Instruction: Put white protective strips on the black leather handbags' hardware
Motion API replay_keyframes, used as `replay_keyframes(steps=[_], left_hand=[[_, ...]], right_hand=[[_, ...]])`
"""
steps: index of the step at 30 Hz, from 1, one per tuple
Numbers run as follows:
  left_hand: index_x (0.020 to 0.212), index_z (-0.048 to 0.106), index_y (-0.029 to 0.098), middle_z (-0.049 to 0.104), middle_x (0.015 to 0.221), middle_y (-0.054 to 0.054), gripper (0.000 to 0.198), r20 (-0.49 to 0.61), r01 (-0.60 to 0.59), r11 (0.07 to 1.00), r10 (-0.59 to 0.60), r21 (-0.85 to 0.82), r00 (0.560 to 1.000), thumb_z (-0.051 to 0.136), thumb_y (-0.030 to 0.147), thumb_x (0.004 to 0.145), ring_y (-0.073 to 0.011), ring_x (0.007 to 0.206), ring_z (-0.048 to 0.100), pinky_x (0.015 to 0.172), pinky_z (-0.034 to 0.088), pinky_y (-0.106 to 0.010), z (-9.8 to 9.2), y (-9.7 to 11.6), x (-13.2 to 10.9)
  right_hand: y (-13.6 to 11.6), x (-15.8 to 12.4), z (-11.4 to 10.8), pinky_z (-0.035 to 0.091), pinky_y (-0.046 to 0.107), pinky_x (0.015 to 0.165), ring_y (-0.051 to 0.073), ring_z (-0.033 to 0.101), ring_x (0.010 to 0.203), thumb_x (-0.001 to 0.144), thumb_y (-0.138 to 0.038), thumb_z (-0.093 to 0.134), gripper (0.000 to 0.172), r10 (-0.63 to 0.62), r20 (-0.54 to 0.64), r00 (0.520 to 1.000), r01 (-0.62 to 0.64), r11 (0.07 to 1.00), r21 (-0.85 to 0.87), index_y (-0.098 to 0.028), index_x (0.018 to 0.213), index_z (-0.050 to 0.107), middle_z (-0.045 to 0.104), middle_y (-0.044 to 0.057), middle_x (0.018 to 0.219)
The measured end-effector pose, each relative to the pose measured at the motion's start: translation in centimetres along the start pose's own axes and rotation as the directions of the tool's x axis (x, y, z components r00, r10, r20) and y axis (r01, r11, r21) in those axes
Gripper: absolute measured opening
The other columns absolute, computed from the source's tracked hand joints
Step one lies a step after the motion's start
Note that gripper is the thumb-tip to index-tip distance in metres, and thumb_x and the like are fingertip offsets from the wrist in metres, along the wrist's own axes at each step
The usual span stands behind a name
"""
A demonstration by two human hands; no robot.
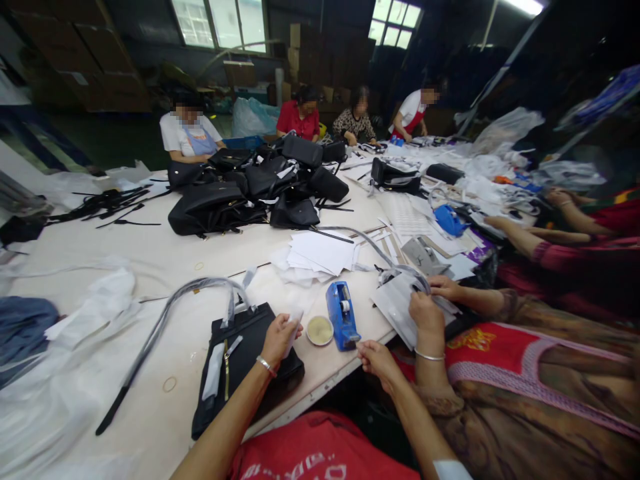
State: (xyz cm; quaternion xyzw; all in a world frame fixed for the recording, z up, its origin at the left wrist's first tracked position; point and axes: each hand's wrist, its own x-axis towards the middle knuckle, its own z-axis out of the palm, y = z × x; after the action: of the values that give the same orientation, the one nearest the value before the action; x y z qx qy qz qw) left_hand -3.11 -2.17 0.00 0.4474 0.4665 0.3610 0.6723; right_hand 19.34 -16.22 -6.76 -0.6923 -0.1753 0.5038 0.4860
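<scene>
A black handbag [250, 353] lies in front of me at the table edge, with a gold zip and a white wrapped strip on its side. Its long handles [175, 297], wrapped in grey film, arch out to the left. Over the bag, my left hand [280, 341] is closed on a folded piece of white tissue paper [294, 328]. To the right stands a blue tape dispenser [342, 317]. At its cutter end my right hand [379, 363] pinches the end of the tape, which is barely visible. A small round dish [319, 331] sits between the bag and the dispenser.
White paper sheets [320, 253] and a heap of black bags [255, 180] lie farther back. White wrapping sheets [90, 380] cover the left side. At my right, a co-worker's hands [430, 310] handle another wrapped bag. More people work around the table.
</scene>
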Motion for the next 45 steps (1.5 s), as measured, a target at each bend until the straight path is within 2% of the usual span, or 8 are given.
replay_keyframes(steps=[8,13,17,26,30,34,39,45], left_hand=[[0.082,0.056,0.014,0.067,0.067,-0.003,0.042,0.011,0.027,1.0,-0.027,0.002,1.0,0.074,0.044,0.06,-0.0129,0.057,0.061,0.059,0.047,-0.025,-0.2,-0.4,0.3],[0.081,0.054,0.014,0.066,0.066,-0.003,0.038,0.022,0.015,1.0,-0.015,0.004,1.0,0.071,0.043,0.064,-0.0115,0.054,0.06,0.057,0.046,-0.024,-0.5,-0.9,0.7],[0.079,0.052,0.014,0.066,0.064,-0.004,0.038,-0.004,0.005,1.0,-0.005,-0.027,1.0,0.071,0.044,0.064,-0.0115,0.051,0.059,0.053,0.045,-0.023,-0.8,-1.2,1.0],[0.078,0.05,0.015,0.064,0.062,-0.002,0.039,-0.035,-0.019,0.999,0.018,-0.035,0.999,0.071,0.044,0.064,-0.0103,0.049,0.057,0.05,0.042,-0.021,-0.5,-2.3,1.8],[0.078,0.05,0.015,0.063,0.061,-0.002,0.036,-0.032,-0.046,0.998,0.044,-0.045,0.999,0.07,0.044,0.067,-0.0097,0.049,0.056,0.05,0.041,-0.021,-0.5,-2.8,2.0],[0.079,0.05,0.015,0.063,0.061,-0.002,0.036,-0.033,-0.05,0.997,0.048,-0.066,0.998,0.069,0.044,0.068,-0.0096,0.048,0.055,0.049,0.04,-0.021,-0.5,-2.9,2.0],[0.08,0.05,0.015,0.064,0.063,-0.003,0.033,-0.015,-0.041,0.996,0.04,-0.081,0.999,0.069,0.04,0.07,-0.0091,0.05,0.055,0.051,0.04,-0.02,-0.7,-2.0,1.6],[0.083,0.052,0.013,0.065,0.07,-0.005,0.025,0.047,0.011,0.976,-0.001,-0.22,0.999,0.063,0.036,0.078,-0.008,0.052,0.054,0.051,0.039,-0.019,-1.9,-0.9,1.1]], right_hand=[[1.3,1.2,0.4,0.038,0.022,0.043,0.008,0.043,0.043,0.071,-0.041,0.059,0.024,0.001,-0.052,0.999,-0.004,0.999,-0.055,-0.019,0.067,0.05,0.053,-0.003,0.055],[1.5,1.7,-0.4,0.034,0.024,0.05,0.013,0.047,0.05,0.07,-0.029,0.058,0.019,-0.169,-0.115,0.979,0.125,0.942,-0.312,-0.02,0.058,0.046,0.051,-0.001,0.053],[0.6,0.5,0.2,0.037,0.028,0.058,0.018,0.054,0.059,0.077,-0.029,0.051,0.017,-0.424,-0.02,0.905,0.295,0.663,-0.688,-0.021,0.062,0.05,0.057,0.003,0.058],[-9.5,-0.8,11.2,0.041,0.024,0.061,0.014,0.055,0.063,0.089,-0.033,0.04,0.023,-0.575,0.449,0.684,0.727,0.591,-0.35,-0.021,0.089,0.059,0.061,0.0,0.071],[-11.0,1.3,12.8,0.04,0.025,0.069,0.015,0.057,0.074,0.088,-0.025,0.042,0.019,-0.598,0.583,0.55,0.835,0.375,-0.402,-0.021,0.086,0.06,0.063,0.001,0.078],[-11.0,2.4,13.0,0.04,0.026,0.071,0.016,0.059,0.08,0.087,-0.019,0.043,0.016,-0.556,0.662,0.503,0.86,0.244,-0.449,-0.022,0.094,0.057,0.064,0.003,0.085],[-11.4,3.5,13.1,0.038,0.025,0.062,0.016,0.058,0.066,0.082,-0.016,0.047,0.037,-0.501,0.632,0.592,0.806,0.37,-0.462,-0.022,0.119,0.042,0.06,-0.001,0.069],[-9.6,5.3,14.4,0.043,0.025,0.055,0.013,0.054,0.055,0.08,-0.026,0.051,0.032,-0.418,0.604,0.679,0.571,0.818,-0.076,-0.022,0.111,0.041,0.055,-0.006,0.064]])
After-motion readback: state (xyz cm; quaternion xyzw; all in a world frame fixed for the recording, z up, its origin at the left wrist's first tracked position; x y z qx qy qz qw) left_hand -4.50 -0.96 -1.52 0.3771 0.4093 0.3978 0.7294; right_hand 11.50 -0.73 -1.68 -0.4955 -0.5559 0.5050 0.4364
